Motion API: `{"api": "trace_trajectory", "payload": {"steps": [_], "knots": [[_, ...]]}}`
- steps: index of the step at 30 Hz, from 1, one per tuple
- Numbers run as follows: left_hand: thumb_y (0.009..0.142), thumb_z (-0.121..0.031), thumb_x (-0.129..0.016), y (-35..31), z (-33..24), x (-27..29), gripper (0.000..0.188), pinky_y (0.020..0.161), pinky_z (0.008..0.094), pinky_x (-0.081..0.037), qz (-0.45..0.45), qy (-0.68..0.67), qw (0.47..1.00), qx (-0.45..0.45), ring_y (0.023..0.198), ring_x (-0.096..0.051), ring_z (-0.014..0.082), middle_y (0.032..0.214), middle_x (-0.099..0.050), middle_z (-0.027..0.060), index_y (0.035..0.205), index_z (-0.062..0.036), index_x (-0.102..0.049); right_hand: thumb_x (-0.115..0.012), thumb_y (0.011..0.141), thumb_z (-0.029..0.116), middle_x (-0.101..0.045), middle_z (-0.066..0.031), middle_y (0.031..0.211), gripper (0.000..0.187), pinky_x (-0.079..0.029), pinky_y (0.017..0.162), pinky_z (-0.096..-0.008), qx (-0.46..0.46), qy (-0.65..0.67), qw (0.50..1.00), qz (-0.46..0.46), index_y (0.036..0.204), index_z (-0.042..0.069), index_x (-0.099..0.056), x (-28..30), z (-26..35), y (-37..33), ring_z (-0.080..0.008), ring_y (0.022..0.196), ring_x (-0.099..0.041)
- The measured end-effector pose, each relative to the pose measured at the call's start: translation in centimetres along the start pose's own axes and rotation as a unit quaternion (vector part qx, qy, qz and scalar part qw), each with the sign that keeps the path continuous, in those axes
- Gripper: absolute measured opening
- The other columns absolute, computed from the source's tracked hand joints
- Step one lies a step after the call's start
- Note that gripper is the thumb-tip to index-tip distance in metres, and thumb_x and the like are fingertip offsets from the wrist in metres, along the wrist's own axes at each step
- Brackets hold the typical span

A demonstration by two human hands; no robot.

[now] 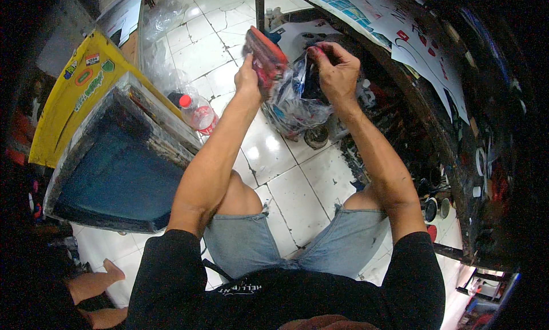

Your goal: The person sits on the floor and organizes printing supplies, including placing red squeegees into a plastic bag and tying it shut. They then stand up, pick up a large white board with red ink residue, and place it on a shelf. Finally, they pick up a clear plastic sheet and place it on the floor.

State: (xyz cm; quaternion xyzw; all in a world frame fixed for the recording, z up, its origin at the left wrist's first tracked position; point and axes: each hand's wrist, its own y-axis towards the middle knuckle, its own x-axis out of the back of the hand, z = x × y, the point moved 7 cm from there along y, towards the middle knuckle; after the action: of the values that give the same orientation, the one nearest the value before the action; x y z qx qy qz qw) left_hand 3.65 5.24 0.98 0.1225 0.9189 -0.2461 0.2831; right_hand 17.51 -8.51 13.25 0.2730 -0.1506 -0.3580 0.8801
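My left hand is closed on a flat, ink-stained squeegee-like piece with an orange-red edge and a dark body, tilted upward. Blur hides its lower end, which meets a crumpled clear plastic bag. With thumb and fingers pinched, my right hand grips the bag's upper right edge. Dark and bluish contents show through the plastic; I cannot make out what they are. Just below the bag a small stained jar stands on the tiles.
Left of my arm are a framed screen with dark blue mesh, a yellow stickered panel and a clear red-capped bottle. A dark bench edge carrying papers runs along the right. Another person's bare limbs show lower left.
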Motion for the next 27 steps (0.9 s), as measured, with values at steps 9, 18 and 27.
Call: {"api": "trace_trajectory", "payload": {"steps": [9,18,27], "knots": [[0.091,-0.021,-0.047,-4.3,1.2,-5.0,0.039,0.047,0.0246,-0.047,0.522,-0.294,0.735,0.318,0.058,-0.049,0.0161,0.076,-0.046,0.0082,0.111,0.0116,-0.04,-0.071,0.076,0.009,-0.067,-0.0102,0.08,0.016,-0.048,0.066,-0.0261,0.055,-0.09,0.993,-0.053,0.09,0.0,-0.07,4.6,-1.5,2.4,-0.0166,0.071,-0.062],[0.087,-0.04,-0.056,-8.5,3.3,-7.1,0.061,0.046,0.0236,-0.05,0.566,-0.26,0.673,0.399,0.058,-0.052,0.0181,0.079,-0.046,0.0126,0.113,0.0119,-0.037,-0.066,0.079,0.006,-0.064,-0.0165,0.089,0.021,-0.048,0.073,-0.0319,0.156,-0.172,0.969,-0.09,0.099,0.003,-0.068,5.0,0.0,2.9,-0.0267,0.083,-0.062],[0.085,-0.04,-0.059,-10.8,4.2,-7.9,0.063,0.048,0.0274,-0.053,0.572,-0.245,0.636,0.457,0.064,-0.056,0.0232,0.08,-0.046,0.015,0.114,0.0116,-0.037,-0.067,0.075,0.01,-0.061,-0.0152,0.09,0.021,-0.048,0.075,-0.0344,0.18,-0.205,0.961,-0.051,0.096,0.006,-0.07,5.0,0.8,2.6,-0.0296,0.084,-0.061]]}}
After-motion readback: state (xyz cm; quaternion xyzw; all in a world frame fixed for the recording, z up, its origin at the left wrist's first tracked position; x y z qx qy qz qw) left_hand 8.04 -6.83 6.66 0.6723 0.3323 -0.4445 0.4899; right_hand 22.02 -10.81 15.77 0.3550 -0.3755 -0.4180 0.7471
